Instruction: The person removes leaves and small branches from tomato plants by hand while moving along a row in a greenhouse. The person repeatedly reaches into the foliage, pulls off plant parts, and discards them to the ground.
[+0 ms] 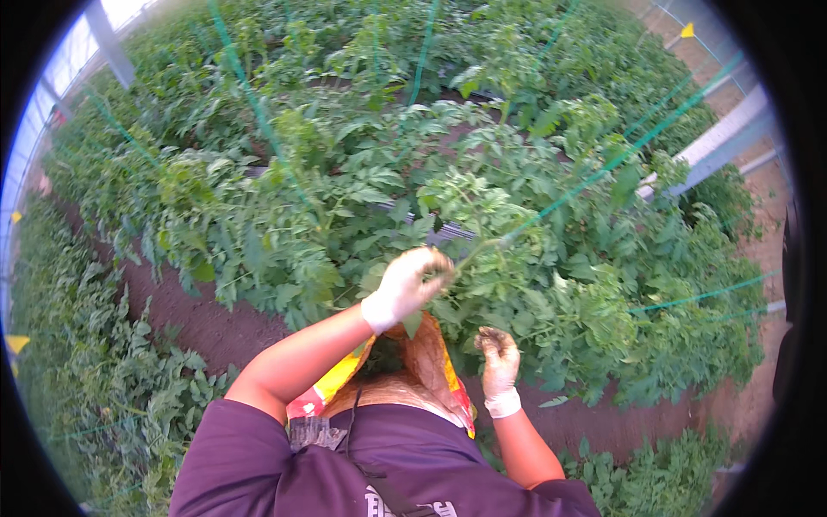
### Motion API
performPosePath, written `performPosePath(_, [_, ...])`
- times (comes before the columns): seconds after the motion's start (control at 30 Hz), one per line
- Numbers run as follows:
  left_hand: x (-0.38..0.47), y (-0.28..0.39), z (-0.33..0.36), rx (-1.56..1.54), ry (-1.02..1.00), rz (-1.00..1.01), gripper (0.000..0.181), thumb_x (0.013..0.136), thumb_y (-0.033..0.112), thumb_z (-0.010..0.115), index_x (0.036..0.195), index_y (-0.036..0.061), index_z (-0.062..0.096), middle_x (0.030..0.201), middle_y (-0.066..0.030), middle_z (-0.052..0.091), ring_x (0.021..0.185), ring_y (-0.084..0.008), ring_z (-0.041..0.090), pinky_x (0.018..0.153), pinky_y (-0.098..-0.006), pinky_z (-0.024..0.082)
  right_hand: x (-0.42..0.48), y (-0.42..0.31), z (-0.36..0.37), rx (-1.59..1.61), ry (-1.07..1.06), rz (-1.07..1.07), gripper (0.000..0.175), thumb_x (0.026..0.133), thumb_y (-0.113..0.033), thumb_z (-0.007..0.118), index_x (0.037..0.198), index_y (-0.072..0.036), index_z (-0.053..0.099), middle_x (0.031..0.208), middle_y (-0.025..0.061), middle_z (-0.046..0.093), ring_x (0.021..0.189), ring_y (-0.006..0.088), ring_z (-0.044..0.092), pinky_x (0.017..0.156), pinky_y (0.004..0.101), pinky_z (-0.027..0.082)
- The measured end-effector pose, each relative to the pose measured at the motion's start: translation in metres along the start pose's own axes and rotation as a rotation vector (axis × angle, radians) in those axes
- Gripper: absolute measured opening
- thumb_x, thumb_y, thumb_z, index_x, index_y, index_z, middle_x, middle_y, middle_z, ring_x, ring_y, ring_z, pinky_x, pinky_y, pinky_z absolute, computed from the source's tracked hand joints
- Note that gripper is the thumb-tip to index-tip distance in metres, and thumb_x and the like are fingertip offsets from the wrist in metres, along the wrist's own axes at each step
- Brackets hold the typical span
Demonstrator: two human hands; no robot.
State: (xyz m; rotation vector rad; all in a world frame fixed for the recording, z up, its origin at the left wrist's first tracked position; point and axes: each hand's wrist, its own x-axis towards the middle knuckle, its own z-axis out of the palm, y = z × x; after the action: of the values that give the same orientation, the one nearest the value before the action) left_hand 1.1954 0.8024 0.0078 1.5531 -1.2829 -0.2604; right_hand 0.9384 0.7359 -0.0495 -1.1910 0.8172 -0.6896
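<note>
My left hand (413, 284), in a white glove with soiled fingertips, reaches in among the tomato plants (478, 200). Its fingers curl into a ring beside a green stem (477, 253); whether they grip anything is blurred. My right hand (501, 365), in a similar glove with dirt-darkened fingertips, is lower and to the right, near the leaves. Its fingers are bent, and I cannot make out anything between them. At my waist hangs an open red and yellow bag (423, 352) with a brown lining. A green leaf (411, 323) shows at its mouth, below my left wrist.
Green twine (581, 184) runs from the stem up to the right, and more twine (249, 97) crosses the rows. Dark soil (200, 316) lies between them. Pale posts (717, 145) stand at the right. Yellow tags (687, 30) hang near the edges.
</note>
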Motion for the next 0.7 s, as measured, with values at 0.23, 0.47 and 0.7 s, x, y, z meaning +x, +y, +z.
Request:
performPosePath(0.23, [-0.146, 0.040, -0.081, -0.007, -0.597, -0.025, 0.017, 0.083, 0.022, 0.070, 0.097, 0.0120, 0.070, 0.092, -0.0121, 0.069, 0.088, -0.0312, 0.067, 0.077, -0.0416, 0.054, -0.015, 0.010, 0.052, 0.041, -0.154, 0.067, 0.019, 0.094, 0.003, 0.060, 0.112, 0.001, 0.061, 0.107, 0.0071, 0.068, 0.094, 0.0142, 0.064, 0.090, 0.0286, 0.052])
performPosePath(0.47, [-0.188, 0.020, -0.162, 0.159, -0.745, -0.199, 0.024, 0.083, 0.028, 0.072, 0.094, 0.0076, 0.070, 0.103, -0.0154, 0.068, 0.096, -0.0346, 0.065, 0.085, -0.0418, 0.052, -0.036, 0.023, 0.161, -0.029, -0.283, 0.053, 0.016, 0.096, -0.001, 0.060, 0.112, -0.001, 0.062, 0.103, 0.0071, 0.068, 0.095, 0.0166, 0.065, 0.089, 0.0317, 0.054])
performPosePath(0.7, [-0.225, -0.001, -0.232, -0.395, -0.327, -0.348, 0.018, 0.084, 0.018, 0.073, 0.091, 0.0021, 0.068, 0.111, -0.0127, 0.069, 0.101, -0.0260, 0.066, 0.089, -0.0370, 0.052, -0.059, 0.028, 0.256, -0.092, -0.373, 0.053, 0.018, 0.096, 0.000, 0.057, 0.114, 0.002, 0.061, 0.103, 0.0084, 0.067, 0.095, 0.0167, 0.065, 0.090, 0.0313, 0.054])
